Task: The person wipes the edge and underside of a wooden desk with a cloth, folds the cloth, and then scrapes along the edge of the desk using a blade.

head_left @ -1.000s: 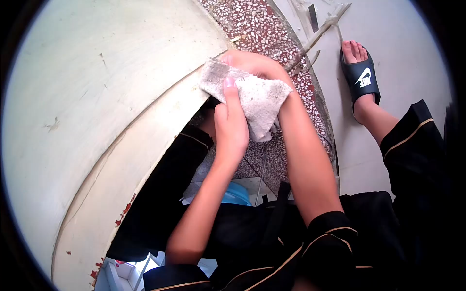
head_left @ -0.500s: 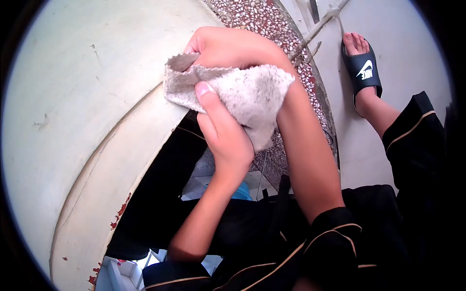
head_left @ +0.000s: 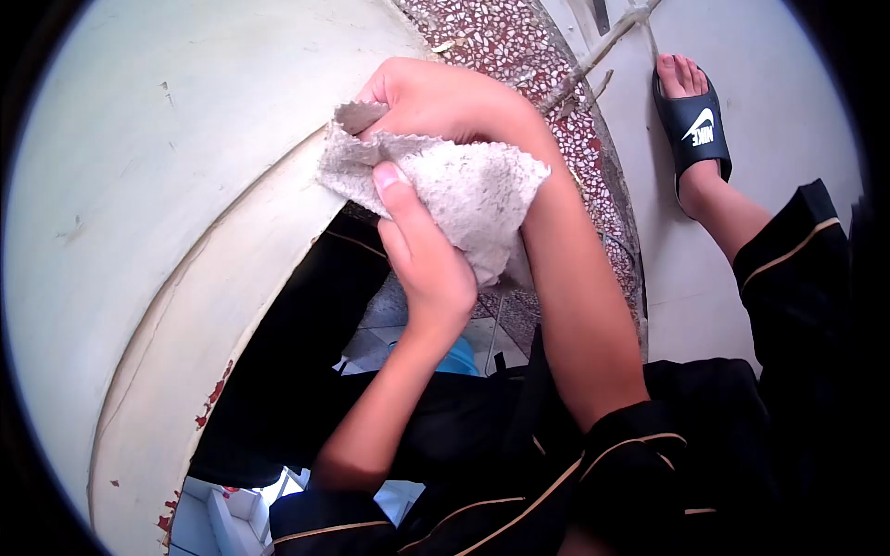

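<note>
A greyish-white cloth (head_left: 482,199) with zigzag-cut edges and faint dark smudges is folded between my hands. My left hand (head_left: 426,250) comes from below and pinches it, thumb on top; the other fingers are hidden behind the cloth. My right hand (head_left: 450,97) is bent at the wrist above it, its curled fingers gripping the cloth's upper left part. Both hands are by the edge of a curved, cream-painted panel (head_left: 222,157), and the cloth's left end overlaps that edge.
Red patches show where paint is chipped on the panel's lower edge. Red-and-white speckled stone (head_left: 482,42) curves behind my hands, with a branch (head_left: 603,46) across it. A foot in a black slide sandal (head_left: 697,120) rests on pale tiles. A blue container (head_left: 454,357) stands below.
The cloth's right corner has shifted slightly left and its smudged face looks turned a little. Both hands keep their grip, and the view has moved slightly.
</note>
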A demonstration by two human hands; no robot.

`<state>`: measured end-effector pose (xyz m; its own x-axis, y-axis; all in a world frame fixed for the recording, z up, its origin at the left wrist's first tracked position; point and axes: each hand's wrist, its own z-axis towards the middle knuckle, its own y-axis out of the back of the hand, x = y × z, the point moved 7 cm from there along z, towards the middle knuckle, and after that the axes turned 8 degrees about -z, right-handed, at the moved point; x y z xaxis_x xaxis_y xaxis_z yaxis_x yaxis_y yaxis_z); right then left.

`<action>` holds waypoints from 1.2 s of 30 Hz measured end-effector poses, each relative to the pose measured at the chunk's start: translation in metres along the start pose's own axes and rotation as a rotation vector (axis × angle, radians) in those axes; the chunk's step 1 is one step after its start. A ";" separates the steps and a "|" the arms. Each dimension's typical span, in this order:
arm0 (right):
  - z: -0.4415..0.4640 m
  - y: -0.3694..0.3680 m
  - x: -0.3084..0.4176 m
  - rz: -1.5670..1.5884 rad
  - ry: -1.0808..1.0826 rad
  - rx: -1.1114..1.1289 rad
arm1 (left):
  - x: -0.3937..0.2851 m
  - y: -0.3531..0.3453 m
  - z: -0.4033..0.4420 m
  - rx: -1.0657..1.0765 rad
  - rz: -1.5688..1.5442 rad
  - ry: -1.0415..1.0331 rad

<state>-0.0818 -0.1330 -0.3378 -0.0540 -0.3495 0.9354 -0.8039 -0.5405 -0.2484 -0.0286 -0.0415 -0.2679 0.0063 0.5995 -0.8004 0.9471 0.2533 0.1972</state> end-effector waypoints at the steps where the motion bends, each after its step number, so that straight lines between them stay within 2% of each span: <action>1: -0.002 -0.003 0.005 0.060 -0.024 0.031 | 0.000 -0.001 0.003 -0.002 -0.001 0.003; 3: 0.003 0.000 -0.014 0.025 0.020 0.031 | -0.002 -0.007 0.006 0.049 0.023 0.008; 4: 0.004 0.003 -0.029 0.009 -0.019 0.002 | 0.009 0.000 0.016 0.124 0.183 0.112; 5: 0.007 0.007 -0.045 -0.016 -0.051 -0.030 | 0.020 0.002 0.025 0.132 0.213 0.168; 7: 0.011 0.003 -0.057 0.066 -0.025 -0.035 | 0.029 0.006 0.029 0.134 0.270 0.133; 9: 0.006 0.005 -0.040 0.017 -0.013 -0.061 | 0.015 -0.001 0.022 0.170 0.247 0.090; 11: 0.003 -0.002 0.002 0.068 0.000 0.015 | -0.002 0.000 0.004 -0.020 -0.071 0.070; 12: 0.004 -0.004 0.003 0.072 -0.008 0.045 | -0.002 0.001 0.007 0.097 -0.152 0.103; 13: 0.005 -0.005 0.003 0.075 -0.012 0.075 | -0.002 0.000 0.007 0.127 -0.187 0.127; 15: 0.005 0.000 -0.038 0.113 -0.080 0.033 | 0.013 0.004 0.020 0.176 -0.096 0.156; 16: 0.005 0.003 -0.054 0.147 -0.134 -0.009 | 0.018 0.000 0.023 0.145 -0.101 0.257; 17: 0.005 0.000 -0.056 0.146 -0.124 -0.002 | 0.019 0.001 0.025 0.123 0.068 0.240; 19: 0.006 0.001 -0.048 0.166 0.085 -0.082 | 0.012 0.001 0.014 0.106 -0.020 0.157; 21: -0.006 0.000 0.004 0.107 0.033 -0.029 | -0.003 -0.003 -0.001 0.084 -0.190 0.088; 22: -0.008 0.000 0.011 0.116 -0.005 -0.002 | -0.001 -0.002 0.000 0.158 -0.280 0.149; 24: -0.007 -0.003 -0.006 0.129 -0.047 0.032 | 0.014 0.000 0.005 0.163 -0.321 0.312; 26: 0.002 0.005 -0.036 0.059 0.000 -0.068 | 0.017 -0.009 0.011 0.086 -0.327 0.487; 27: 0.002 0.004 -0.040 0.066 0.007 -0.067 | 0.020 -0.016 0.011 0.118 -0.325 0.544; 29: -0.004 0.000 -0.047 0.203 -0.082 -0.130 | 0.026 -0.012 0.014 0.149 -0.199 0.466; 30: -0.004 0.002 -0.039 0.146 -0.042 -0.104 | 0.024 -0.006 0.010 0.038 -0.166 0.446; 32: 0.002 -0.001 -0.007 0.107 -0.009 -0.092 | 0.011 -0.010 0.002 0.062 -0.273 0.346; 33: 0.001 -0.002 0.009 0.081 0.030 -0.067 | 0.008 -0.010 0.001 0.103 -0.275 0.365; 34: -0.007 0.000 0.010 0.121 -0.052 -0.015 | 0.006 -0.010 0.000 0.144 -0.275 0.383; 36: -0.003 -0.004 -0.040 0.226 -0.061 -0.029 | 0.012 -0.009 0.004 0.127 -0.093 0.450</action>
<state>-0.0781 -0.1142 -0.3733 -0.1995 -0.5052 0.8396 -0.7922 -0.4211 -0.4416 -0.0357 -0.0396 -0.2811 -0.1937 0.8552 -0.4808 0.9689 0.2437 0.0432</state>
